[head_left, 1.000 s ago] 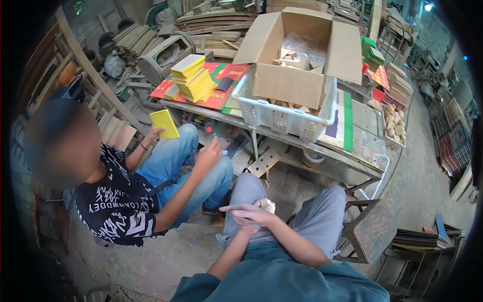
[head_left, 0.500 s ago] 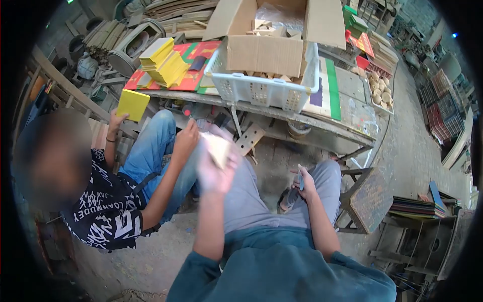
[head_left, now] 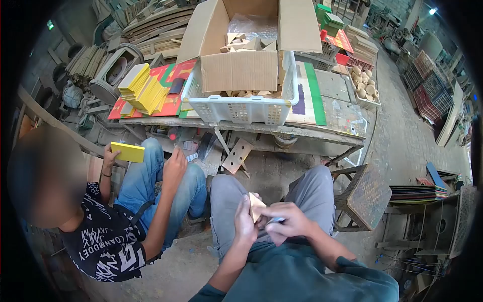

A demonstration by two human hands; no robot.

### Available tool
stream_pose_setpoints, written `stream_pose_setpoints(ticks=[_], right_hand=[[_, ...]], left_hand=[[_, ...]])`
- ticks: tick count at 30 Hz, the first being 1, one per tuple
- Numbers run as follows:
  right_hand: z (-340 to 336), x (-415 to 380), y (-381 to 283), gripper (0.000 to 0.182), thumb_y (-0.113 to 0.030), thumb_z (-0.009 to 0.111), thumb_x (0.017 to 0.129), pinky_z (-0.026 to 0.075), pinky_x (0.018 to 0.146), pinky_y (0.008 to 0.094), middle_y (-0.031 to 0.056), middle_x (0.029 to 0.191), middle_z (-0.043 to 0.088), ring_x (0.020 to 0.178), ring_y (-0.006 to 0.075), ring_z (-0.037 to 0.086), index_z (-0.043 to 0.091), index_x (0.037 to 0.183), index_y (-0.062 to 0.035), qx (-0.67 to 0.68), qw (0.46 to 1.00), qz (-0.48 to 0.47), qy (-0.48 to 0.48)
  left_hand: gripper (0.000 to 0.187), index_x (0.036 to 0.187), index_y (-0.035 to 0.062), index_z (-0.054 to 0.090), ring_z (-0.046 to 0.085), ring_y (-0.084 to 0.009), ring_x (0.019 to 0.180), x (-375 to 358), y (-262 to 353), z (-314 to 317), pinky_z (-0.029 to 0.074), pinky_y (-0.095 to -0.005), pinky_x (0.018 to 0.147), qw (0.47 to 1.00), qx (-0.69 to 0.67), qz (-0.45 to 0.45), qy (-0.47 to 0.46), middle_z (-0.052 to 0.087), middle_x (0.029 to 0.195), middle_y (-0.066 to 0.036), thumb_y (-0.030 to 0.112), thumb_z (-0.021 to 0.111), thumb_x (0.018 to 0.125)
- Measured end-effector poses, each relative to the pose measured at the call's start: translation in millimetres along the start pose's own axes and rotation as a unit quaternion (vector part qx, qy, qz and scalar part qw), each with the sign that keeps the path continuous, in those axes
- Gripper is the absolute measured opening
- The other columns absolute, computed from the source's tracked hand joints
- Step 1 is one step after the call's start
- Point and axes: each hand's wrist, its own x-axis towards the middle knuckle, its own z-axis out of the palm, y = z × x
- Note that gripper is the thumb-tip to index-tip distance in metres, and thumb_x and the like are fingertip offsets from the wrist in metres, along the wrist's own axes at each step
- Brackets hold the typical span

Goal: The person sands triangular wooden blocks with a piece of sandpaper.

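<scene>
In my lap, my left hand [head_left: 245,220] is wrapped round a pale wooden block [head_left: 256,206] with a triangular face. My right hand [head_left: 292,221] is closed on a thin grey-blue piece [head_left: 275,220], whose kind I cannot make out. Its fingers meet the block's right side, and the lower part of the block is hidden by both hands. Ahead of me, a cardboard box [head_left: 239,70] with similar wooden pieces [head_left: 246,43] sits in a white plastic basket [head_left: 239,108], which has more pieces under the box.
A co-worker [head_left: 110,216] sits close on my left, holding a yellow board [head_left: 128,152]. The workbench [head_left: 332,132] stands before my knees, with yellow boards [head_left: 143,90] stacked on it. A wooden stool [head_left: 365,199] is at my right, and a drilled board [head_left: 237,156] leans below the bench.
My left hand has come down to my lap with the wooden block. My right hand has moved left to meet it. The view has shifted, and the co-worker's yellow board has tilted flatter.
</scene>
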Motion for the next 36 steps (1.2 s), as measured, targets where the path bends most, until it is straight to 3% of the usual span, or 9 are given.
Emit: stream_pose_setpoints(ticks=[7,13,15,21,23,27,31,33,36], right_hand=[[-16,6,9,0.060,-0.015,0.073,0.076,0.048,0.067,0.0321,0.0149,0.079,0.062,0.069,0.0260,0.059,0.052,0.131,-0.0049,-0.065,0.989,0.115,0.061],[-20,0,-13,0.048,-0.013,0.076,0.071,0.048,0.079,0.0356,0.0123,0.099,0.065,0.088,0.0257,0.062,0.063,0.116,-0.0025,-0.134,0.957,-0.113,0.230],[-18,5,-21,0.034,-0.007,0.069,0.075,0.039,0.101,0.0470,0.0096,0.121,0.062,0.119,0.0323,0.054,0.066,0.109,-0.0038,-0.132,0.966,-0.153,0.164],[-29,26,-29,0.040,-0.006,0.055,0.084,0.017,0.113,0.0537,0.0063,0.136,0.052,0.130,0.0275,0.044,0.060,0.123,-0.0115,-0.218,0.965,-0.145,-0.028],[-34,29,-41,0.045,-0.002,0.056,0.081,0.015,0.113,0.0561,0.0045,0.138,0.050,0.133,0.0252,0.040,0.058,0.125,-0.0122,-0.182,0.960,-0.174,-0.125],[-52,40,-36,0.050,-0.001,0.056,0.078,0.017,0.113,0.0554,0.0033,0.138,0.049,0.133,0.0244,0.040,0.058,0.126,-0.0153,-0.232,0.943,-0.197,-0.138],[-66,47,-33,0.055,0.000,0.053,0.078,0.018,0.114,0.0549,0.0020,0.138,0.049,0.132,0.0252,0.040,0.054,0.130,-0.0173,-0.232,0.936,-0.192,-0.183],[-69,50,-30,0.054,0.000,0.053,0.078,0.018,0.114,0.0543,0.0023,0.138,0.049,0.132,0.0249,0.041,0.055,0.129,-0.0168,-0.218,0.942,-0.179,-0.180],[-75,59,-13,0.061,0.002,0.061,0.070,0.019,0.113,0.0529,0.0012,0.136,0.052,0.131,0.0274,0.043,0.056,0.129,-0.0134,-0.159,0.943,-0.202,-0.211]], left_hand=[[0.024,0.105,0.0094,0.051,0.049,-0.0119,0.059,-11,41,-2,0.035,-0.0249,0.043,0.997,0.011,0.012,-0.075,0.053,0.084,-0.005,0.031,0.039,0.100],[0.025,0.118,0.0059,0.046,0.057,-0.0133,0.080,-21,50,8,0.047,-0.0287,0.058,0.985,-0.027,0.024,-0.170,0.057,0.097,-0.006,0.022,0.047,0.098],[0.027,0.120,0.0043,0.047,0.059,-0.0149,0.084,-24,50,12,0.049,-0.0303,0.060,0.976,-0.074,0.006,-0.205,0.058,0.098,-0.007,0.021,0.047,0.098],[0.027,0.114,0.0020,0.053,0.065,-0.0147,0.076,-20,61,17,0.055,-0.0257,0.058,0.971,-0.098,-0.020,-0.217,0.064,0.094,-0.009,0.022,0.050,0.096],[0.033,0.118,0.0013,0.054,0.064,-0.0103,0.069,-24,56,33,0.048,-0.0224,0.039,0.998,-0.022,0.038,-0.040,0.064,0.084,-0.006,0.026,0.042,0.098],[0.023,0.106,0.0055,0.056,0.060,-0.0110,0.062,-21,57,19,0.046,-0.0231,0.043,0.946,-0.151,-0.077,-0.276,0.061,0.078,-0.004,0.025,0.047,0.096],[0.024,0.100,0.0071,0.058,0.060,-0.0102,0.061,-12,54,29,0.047,-0.0259,0.043,0.992,-0.100,-0.074,-0.031,0.061,0.079,-0.004,0.025,0.042,0.098],[0.025,0.100,0.0056,0.059,0.062,-0.0124,0.065,-1,54,22,0.051,-0.0263,0.049,0.907,-0.238,-0.149,-0.314,0.063,0.082,-0.005,0.025,0.043,0.097],[0.026,0.103,0.0071,0.057,0.051,-0.0085,0.053,1,61,59,0.039,-0.0230,0.039,0.986,-0.118,-0.118,-0.004,0.060,0.077,-0.003,0.026,0.040,0.098]])
